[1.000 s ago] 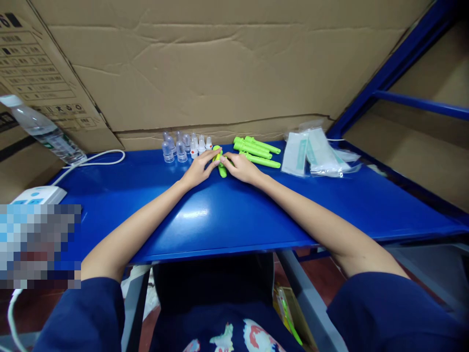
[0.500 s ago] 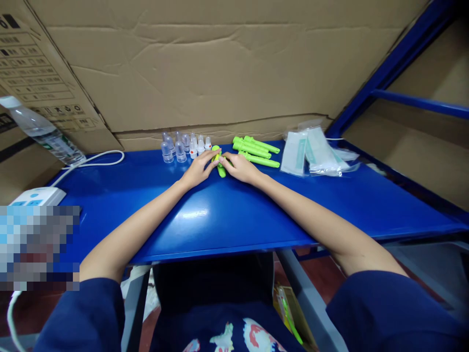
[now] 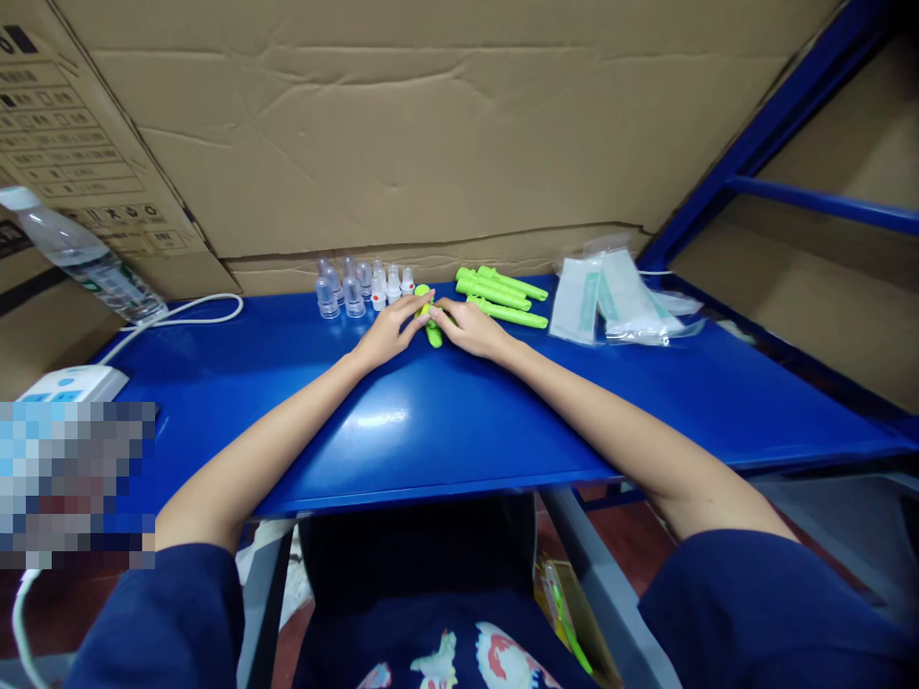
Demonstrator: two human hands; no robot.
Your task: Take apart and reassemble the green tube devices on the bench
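Unmoved green piece (image 3: 435, 336), long axis fore-aft

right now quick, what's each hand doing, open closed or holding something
Left hand: closed, holding the green piece.
Right hand: closed, also on the green piece.

Arms (image 3: 288, 429) stretched forward, converging; left hand (image 3: 392, 330), right hand (image 3: 474, 328) close together, both curled inward.

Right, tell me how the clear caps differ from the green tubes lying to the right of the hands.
The clear caps are see-through, while the green tubes look solid in colour. The clear caps stand upright; the green tubes lie flat. The clear caps are shorter than the green tubes. Both rest on the blue table.
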